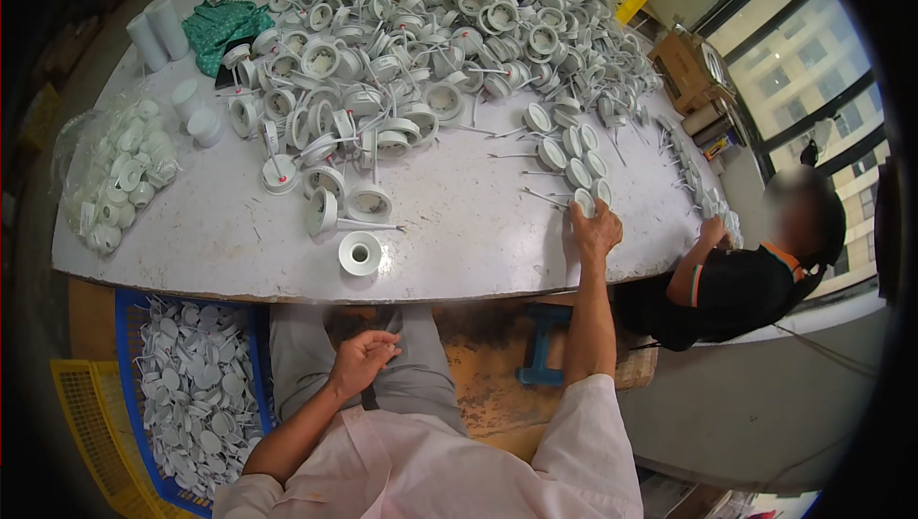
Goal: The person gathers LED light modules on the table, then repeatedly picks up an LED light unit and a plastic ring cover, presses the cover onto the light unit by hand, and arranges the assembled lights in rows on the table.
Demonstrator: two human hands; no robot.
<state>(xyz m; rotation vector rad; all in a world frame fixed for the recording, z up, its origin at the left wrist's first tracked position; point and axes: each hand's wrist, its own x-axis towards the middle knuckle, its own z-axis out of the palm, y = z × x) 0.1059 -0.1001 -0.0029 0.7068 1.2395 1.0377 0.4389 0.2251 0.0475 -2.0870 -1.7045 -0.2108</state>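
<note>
My right hand (595,230) is reached out over the table, its fingers closed on a round white lamp disc (584,201) at the near end of a double row. More white discs (552,154) with thin wire leads stand tilted in that row, leading away toward the heap. My left hand (365,360) rests above my lap with its fingers curled together, and nothing shows in it. On the table's front part, ahead of my left hand, sits a white round lamp housing (360,253) with a dark centre hole. Several wired white housings (369,203) lie just beyond it.
A big heap of white lamp housings (411,51) covers the table's far side. A bag of white parts (124,175) lies left. Below the table stands a blue crate (125,347) of white discs beside a yellow crate (91,414). Another person (746,280) works at the right.
</note>
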